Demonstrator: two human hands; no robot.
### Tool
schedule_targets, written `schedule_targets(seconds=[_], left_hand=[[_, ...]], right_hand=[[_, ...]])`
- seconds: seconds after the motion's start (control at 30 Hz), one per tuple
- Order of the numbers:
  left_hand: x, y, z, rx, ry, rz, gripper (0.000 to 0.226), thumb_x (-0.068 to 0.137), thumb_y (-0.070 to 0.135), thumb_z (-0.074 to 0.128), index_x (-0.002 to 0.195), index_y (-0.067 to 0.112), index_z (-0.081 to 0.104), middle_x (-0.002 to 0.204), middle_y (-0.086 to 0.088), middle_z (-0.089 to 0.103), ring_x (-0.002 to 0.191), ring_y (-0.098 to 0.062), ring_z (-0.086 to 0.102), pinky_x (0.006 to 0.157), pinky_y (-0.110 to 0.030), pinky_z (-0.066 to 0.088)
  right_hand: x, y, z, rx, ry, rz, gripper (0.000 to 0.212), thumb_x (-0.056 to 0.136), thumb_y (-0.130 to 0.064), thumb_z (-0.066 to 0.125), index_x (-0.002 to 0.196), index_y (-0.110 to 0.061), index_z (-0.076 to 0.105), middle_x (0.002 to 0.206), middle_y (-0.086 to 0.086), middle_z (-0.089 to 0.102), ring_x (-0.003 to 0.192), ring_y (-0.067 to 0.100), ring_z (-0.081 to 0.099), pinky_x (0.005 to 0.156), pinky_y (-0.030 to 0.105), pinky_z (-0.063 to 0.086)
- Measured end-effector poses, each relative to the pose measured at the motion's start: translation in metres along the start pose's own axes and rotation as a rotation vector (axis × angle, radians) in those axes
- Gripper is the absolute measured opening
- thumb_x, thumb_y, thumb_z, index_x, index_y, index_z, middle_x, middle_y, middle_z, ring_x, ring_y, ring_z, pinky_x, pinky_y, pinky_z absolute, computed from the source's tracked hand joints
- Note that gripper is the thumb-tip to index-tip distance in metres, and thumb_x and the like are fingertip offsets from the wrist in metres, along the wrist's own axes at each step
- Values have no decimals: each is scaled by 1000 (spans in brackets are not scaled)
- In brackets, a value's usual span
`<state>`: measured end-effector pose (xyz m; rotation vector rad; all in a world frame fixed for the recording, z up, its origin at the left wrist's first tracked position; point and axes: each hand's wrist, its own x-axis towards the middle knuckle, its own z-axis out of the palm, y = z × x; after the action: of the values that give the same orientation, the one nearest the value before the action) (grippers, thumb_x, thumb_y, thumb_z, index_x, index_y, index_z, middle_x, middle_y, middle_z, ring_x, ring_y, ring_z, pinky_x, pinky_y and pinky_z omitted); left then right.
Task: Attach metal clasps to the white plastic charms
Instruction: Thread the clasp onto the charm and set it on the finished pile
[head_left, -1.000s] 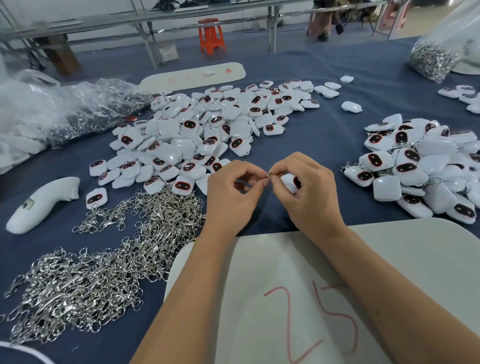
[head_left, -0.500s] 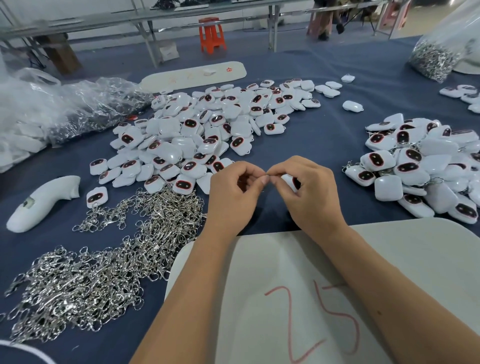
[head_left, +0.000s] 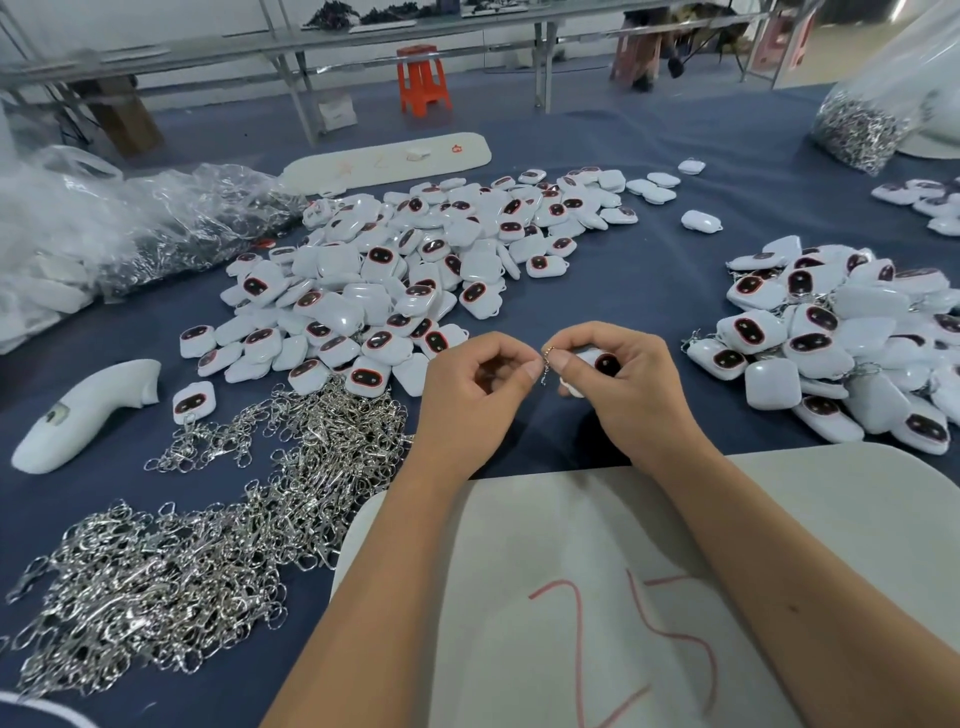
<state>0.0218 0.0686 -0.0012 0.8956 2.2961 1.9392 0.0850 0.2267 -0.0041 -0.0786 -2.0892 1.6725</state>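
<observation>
Right hand (head_left: 631, 387) gripping charm (head_left: 602, 361) mid-frame, left hand (head_left: 475, 387) pinching clasp (head_left: 546, 358) beside it; clasps in bag (head_left: 857, 130) upper right; red "25" on board (head_left: 779, 519) below

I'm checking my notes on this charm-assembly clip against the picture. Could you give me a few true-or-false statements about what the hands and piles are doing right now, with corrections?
1. The right hand holds a white charm with a dark face. True.
2. The left hand rests flat on the table. False: its fingers are curled, pinching a small metal clasp where the two hands meet.
3. The loose pile of metal clasps lies to the left of the forearms. True.
4. The white board under the forearms carries a blue number. False: the marks on it are red.
5. The orange stool stands on the table among the charms. False: it stands on the floor beyond the table.
</observation>
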Motion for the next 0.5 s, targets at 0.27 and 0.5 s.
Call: schedule_targets(seconds=[0.27, 0.5], left_hand=[[1, -2, -1, 8, 33, 25, 11, 90, 3, 71, 85, 12, 74, 78, 1, 71, 76, -29, 64, 75, -40, 55], [1, -3, -1, 11, 21, -8, 13, 92, 9, 69, 84, 19, 72, 74, 3, 70, 70, -17, 64, 74, -35, 55]], right_hand=[[-1, -2, 2, -30, -17, 17, 21, 97, -13, 72, 84, -28, 78, 76, 9, 68, 72, 45, 55, 65, 24, 55], [-2, -4, 2, -41, -13, 20, 19, 96, -10, 72, 84, -24, 78, 73, 1, 69, 69, 37, 59, 63, 13, 49]])
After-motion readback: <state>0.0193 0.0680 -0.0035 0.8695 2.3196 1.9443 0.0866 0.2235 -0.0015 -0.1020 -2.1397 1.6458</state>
